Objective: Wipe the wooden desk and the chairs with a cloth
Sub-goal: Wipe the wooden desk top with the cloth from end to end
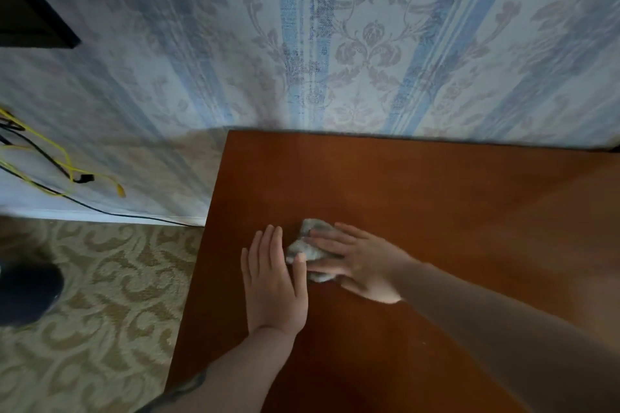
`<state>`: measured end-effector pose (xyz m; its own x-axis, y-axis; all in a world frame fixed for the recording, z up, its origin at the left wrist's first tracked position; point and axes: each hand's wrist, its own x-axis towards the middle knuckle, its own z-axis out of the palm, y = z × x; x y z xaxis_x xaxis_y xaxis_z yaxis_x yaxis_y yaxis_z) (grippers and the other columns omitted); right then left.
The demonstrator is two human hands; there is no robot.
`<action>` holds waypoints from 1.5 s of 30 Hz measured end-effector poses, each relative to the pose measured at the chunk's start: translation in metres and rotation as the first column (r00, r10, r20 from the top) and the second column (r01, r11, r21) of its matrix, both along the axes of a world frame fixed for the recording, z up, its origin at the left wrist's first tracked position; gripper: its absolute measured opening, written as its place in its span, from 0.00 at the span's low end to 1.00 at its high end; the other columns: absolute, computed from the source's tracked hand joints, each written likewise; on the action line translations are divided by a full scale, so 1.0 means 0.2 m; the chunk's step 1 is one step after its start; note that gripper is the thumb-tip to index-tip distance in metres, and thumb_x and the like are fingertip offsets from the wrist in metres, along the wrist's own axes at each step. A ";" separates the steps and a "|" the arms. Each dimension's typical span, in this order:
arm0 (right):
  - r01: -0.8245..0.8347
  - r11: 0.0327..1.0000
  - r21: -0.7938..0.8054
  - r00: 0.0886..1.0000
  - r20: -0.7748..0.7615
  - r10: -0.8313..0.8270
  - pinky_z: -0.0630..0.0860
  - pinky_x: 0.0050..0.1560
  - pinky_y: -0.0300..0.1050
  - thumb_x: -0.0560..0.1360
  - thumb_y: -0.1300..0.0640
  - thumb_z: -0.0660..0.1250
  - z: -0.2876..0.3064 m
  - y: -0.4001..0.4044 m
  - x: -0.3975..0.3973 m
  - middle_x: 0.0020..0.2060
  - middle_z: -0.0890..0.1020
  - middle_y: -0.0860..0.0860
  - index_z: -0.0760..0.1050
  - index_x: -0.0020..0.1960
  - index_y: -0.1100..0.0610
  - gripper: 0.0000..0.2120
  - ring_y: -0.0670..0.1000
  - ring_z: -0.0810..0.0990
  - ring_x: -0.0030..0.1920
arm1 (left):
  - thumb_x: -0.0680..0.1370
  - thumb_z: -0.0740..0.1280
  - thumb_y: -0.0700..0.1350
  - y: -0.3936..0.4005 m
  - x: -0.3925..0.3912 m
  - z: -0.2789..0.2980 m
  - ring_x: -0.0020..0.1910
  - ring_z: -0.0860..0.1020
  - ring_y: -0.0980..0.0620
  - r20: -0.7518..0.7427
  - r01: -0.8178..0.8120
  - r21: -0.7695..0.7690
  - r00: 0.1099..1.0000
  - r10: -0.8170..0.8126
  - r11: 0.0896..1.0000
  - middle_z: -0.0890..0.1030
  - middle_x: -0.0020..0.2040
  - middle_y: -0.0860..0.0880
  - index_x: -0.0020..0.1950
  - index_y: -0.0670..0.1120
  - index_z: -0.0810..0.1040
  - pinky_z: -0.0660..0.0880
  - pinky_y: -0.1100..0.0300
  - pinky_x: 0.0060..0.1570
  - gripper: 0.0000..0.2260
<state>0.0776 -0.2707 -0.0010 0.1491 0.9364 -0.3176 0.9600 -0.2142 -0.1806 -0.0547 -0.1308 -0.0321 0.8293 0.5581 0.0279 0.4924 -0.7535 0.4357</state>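
The right hand [362, 261] is pressing with straight fingers on the grey cloth [307, 250] near the table's [436, 184] left edge, while the flat, open left hand [273, 278] is lying just at its 9 o'clock, thumb touching it.

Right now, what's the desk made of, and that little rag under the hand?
The desk looks like wood or wood veneer, reddish-brown with a smooth, slightly glossy finish and faint grain. The rag seems soft woven cloth, grey and crumpled into folds, pressed flat under the right hand.
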 end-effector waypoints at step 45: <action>0.638 0.756 0.147 0.744 0.135 -0.654 0.49 0.75 0.52 0.80 0.45 0.53 -0.06 -0.98 -0.29 0.78 0.56 0.50 0.54 0.78 0.42 0.27 0.50 0.46 0.78 | 0.81 0.44 0.52 -0.37 0.17 -0.03 0.77 0.54 0.49 -0.215 0.427 0.189 0.897 -0.387 0.884 0.59 0.78 0.48 0.78 0.48 0.59 0.54 0.47 0.74 0.26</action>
